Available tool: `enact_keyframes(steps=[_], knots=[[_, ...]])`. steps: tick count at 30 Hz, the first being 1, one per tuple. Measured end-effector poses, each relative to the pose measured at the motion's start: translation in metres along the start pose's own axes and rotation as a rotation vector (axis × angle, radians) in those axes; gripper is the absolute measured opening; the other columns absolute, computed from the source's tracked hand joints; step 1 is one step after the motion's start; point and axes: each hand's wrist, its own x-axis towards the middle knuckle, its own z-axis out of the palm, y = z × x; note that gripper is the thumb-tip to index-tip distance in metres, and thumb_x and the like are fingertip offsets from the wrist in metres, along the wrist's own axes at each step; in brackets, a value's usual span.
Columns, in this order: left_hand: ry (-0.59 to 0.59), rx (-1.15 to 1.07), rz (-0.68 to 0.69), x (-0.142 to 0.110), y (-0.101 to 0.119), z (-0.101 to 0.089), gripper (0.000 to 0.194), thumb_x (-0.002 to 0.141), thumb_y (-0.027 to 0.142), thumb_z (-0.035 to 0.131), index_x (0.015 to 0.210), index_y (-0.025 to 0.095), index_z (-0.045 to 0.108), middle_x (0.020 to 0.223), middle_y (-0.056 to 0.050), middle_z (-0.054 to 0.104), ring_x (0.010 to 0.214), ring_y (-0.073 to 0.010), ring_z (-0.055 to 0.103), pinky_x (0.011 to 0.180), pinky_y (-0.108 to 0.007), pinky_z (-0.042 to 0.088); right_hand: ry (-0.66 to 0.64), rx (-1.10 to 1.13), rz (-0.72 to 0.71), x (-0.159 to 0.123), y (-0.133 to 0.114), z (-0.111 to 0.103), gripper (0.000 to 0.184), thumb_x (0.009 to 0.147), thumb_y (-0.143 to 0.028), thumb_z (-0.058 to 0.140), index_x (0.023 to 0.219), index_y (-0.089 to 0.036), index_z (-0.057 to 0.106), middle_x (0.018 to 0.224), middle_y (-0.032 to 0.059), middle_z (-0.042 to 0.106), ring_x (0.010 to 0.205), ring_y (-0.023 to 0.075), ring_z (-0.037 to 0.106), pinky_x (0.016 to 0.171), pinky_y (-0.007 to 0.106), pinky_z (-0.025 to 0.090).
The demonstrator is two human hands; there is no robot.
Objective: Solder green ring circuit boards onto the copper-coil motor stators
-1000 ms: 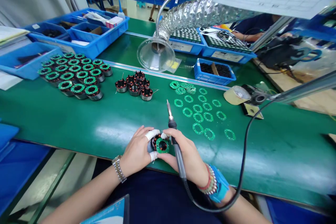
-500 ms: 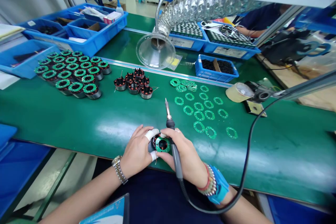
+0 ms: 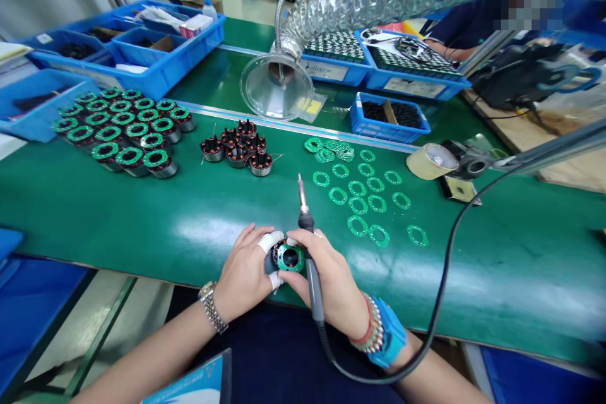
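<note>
My left hand point(image 3: 242, 276), with white covers on thumb and finger, is closed around a wound motor stator point(image 3: 274, 256) near the table's front edge. Against the stator's face lies a green ring-shaped circuit board point(image 3: 290, 269), pinched at its rim by the thumb and finger of my right hand point(image 3: 337, 284). That same hand also carries a soldering iron point(image 3: 313, 287), its bare tip pointing away from me over the table. Whether the board is fully seated on the stator is hidden by my fingers.
Loose green ring boards point(image 3: 358, 205) lie to the right. Bare stators point(image 3: 237, 154) stand at centre-left, and board-topped stators point(image 3: 129, 156) farther left. A fume funnel point(image 3: 277, 91) hangs behind. The iron's black cable point(image 3: 445, 284) loops at right. Blue bins point(image 3: 391, 132) line the back.
The view has shifted slightly. The green board and stator stay together between my hands, with the board's face turned a little; the soldering iron remains in my right hand.
</note>
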Motion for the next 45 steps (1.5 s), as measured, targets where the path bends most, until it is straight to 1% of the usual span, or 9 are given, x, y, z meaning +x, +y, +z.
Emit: enact_keyframes(steps=[3, 8, 12, 22, 33, 36, 39, 41, 45], knots=[[-0.004, 0.007, 0.002, 0.0, 0.001, -0.001, 0.052, 0.064, 0.016, 0.062, 0.115, 0.013, 0.051, 0.113, -0.014, 0.06, 0.109, -0.0267, 0.054, 0.104, -0.05, 0.032, 0.087, 0.02, 0.002, -0.001, 0.001, 0.004, 0.049, 0.078, -0.023, 0.064, 0.12, -0.023, 0.04, 0.101, 0.0063, 0.055, 0.092, 0.0217, 0.052, 0.082, 0.036, 0.046], [0.002, 0.009, 0.012, 0.001, 0.002, -0.001, 0.05, 0.065, 0.019, 0.063, 0.114, 0.012, 0.052, 0.113, -0.015, 0.061, 0.108, -0.0273, 0.054, 0.103, -0.052, 0.033, 0.129, 0.042, 0.048, -0.002, 0.001, 0.01, 0.05, 0.076, -0.018, 0.066, 0.118, -0.022, 0.041, 0.099, 0.0056, 0.054, 0.088, 0.0202, 0.052, 0.08, 0.034, 0.047], [0.012, 0.016, 0.021, 0.001, 0.002, -0.001, 0.048, 0.067, 0.019, 0.062, 0.113, 0.013, 0.052, 0.112, -0.015, 0.061, 0.108, -0.0264, 0.054, 0.103, -0.051, 0.033, 0.17, 0.034, 0.054, -0.004, 0.0, 0.013, 0.048, 0.076, -0.017, 0.065, 0.118, -0.021, 0.041, 0.098, 0.006, 0.053, 0.087, 0.02, 0.052, 0.078, 0.033, 0.048], [0.016, 0.008, 0.035, 0.001, 0.002, 0.0, 0.046, 0.068, 0.019, 0.063, 0.113, 0.011, 0.052, 0.108, -0.014, 0.063, 0.104, -0.0246, 0.057, 0.103, -0.05, 0.033, 0.207, 0.019, 0.035, -0.004, 0.0, 0.018, 0.046, 0.078, -0.013, 0.061, 0.118, -0.021, 0.04, 0.1, 0.0054, 0.053, 0.091, 0.0195, 0.05, 0.083, 0.032, 0.046], [0.037, 0.018, 0.037, 0.0, 0.002, 0.002, 0.045, 0.068, 0.018, 0.062, 0.112, 0.011, 0.052, 0.108, -0.015, 0.063, 0.104, -0.025, 0.057, 0.103, -0.05, 0.034, 0.224, 0.009, 0.038, -0.004, -0.001, 0.02, 0.045, 0.077, -0.012, 0.062, 0.116, -0.02, 0.041, 0.096, 0.0046, 0.053, 0.088, 0.0188, 0.05, 0.082, 0.033, 0.046], [0.029, 0.015, 0.036, 0.0, 0.001, 0.001, 0.047, 0.068, 0.018, 0.062, 0.113, 0.012, 0.051, 0.11, -0.015, 0.063, 0.106, -0.0249, 0.057, 0.103, -0.05, 0.034, 0.227, -0.007, 0.012, -0.004, 0.003, 0.02, 0.047, 0.077, -0.016, 0.065, 0.117, -0.02, 0.041, 0.098, 0.0054, 0.054, 0.09, 0.0194, 0.051, 0.083, 0.034, 0.046], [0.017, 0.014, 0.038, -0.001, 0.0, 0.001, 0.05, 0.066, 0.018, 0.064, 0.114, 0.012, 0.051, 0.111, -0.015, 0.063, 0.107, -0.0258, 0.056, 0.103, -0.05, 0.033, 0.243, -0.038, -0.014, -0.008, 0.008, 0.018, 0.052, 0.074, -0.024, 0.069, 0.117, -0.019, 0.041, 0.101, 0.0074, 0.055, 0.091, 0.0213, 0.052, 0.082, 0.036, 0.047], [0.018, 0.019, 0.041, -0.001, 0.0, 0.002, 0.05, 0.067, 0.02, 0.066, 0.114, 0.011, 0.051, 0.111, -0.016, 0.062, 0.107, -0.0269, 0.056, 0.102, -0.052, 0.034, 0.264, -0.061, -0.011, -0.01, 0.01, 0.015, 0.056, 0.073, -0.03, 0.071, 0.118, -0.018, 0.04, 0.101, 0.0084, 0.055, 0.09, 0.0224, 0.053, 0.08, 0.037, 0.048], [0.025, 0.032, 0.042, -0.002, -0.002, 0.003, 0.049, 0.07, 0.027, 0.066, 0.114, 0.011, 0.05, 0.112, -0.017, 0.062, 0.107, -0.0274, 0.056, 0.1, -0.054, 0.035, 0.267, -0.086, 0.011, -0.011, 0.014, 0.012, 0.053, 0.075, -0.034, 0.067, 0.118, -0.019, 0.04, 0.097, 0.0077, 0.057, 0.085, 0.0214, 0.057, 0.077, 0.036, 0.051]])
